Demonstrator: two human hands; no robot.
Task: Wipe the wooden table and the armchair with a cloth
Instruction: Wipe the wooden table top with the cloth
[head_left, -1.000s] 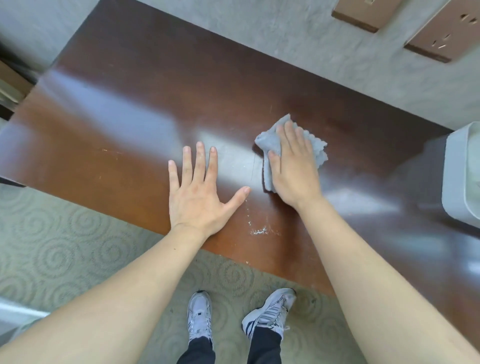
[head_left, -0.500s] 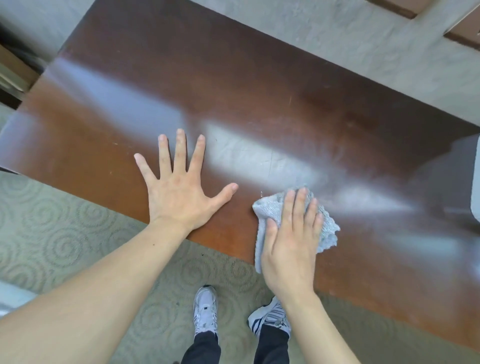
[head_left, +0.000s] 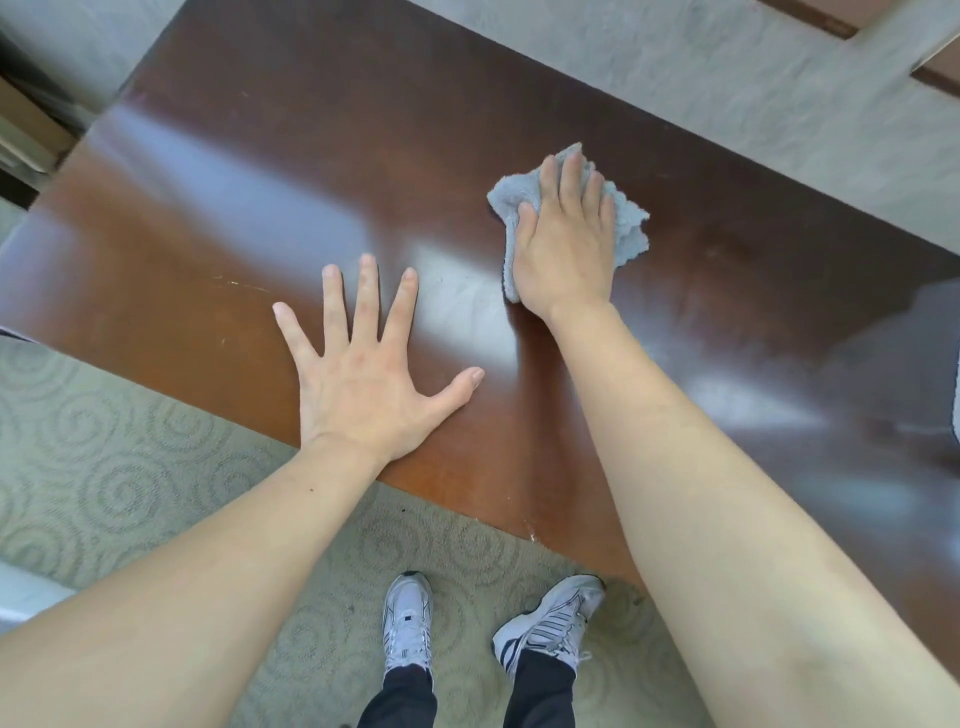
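Right hand (head_left: 563, 244) presses flat, fingers straight, on the grey cloth (head_left: 631, 228) mid-surface, toward the far edge. Left hand (head_left: 363, 374) lies spread and empty on the wooden surface (head_left: 260, 156). Wiping looks underway; no armchair in view, so that half probably remains.

We stood on a pale green carpet (head_left: 119, 467) patterned with swirls, which filled the view from six to nine o'clock. At twelve to two o'clock rose a grey textured wall (head_left: 727, 104), carrying brown wooden trim (head_left: 935, 73) near one o'clock. Daylight lay in broad bright patches. At ten o'clock we saw a dim gap with some tan object (head_left: 26, 130), too blurred to identify.
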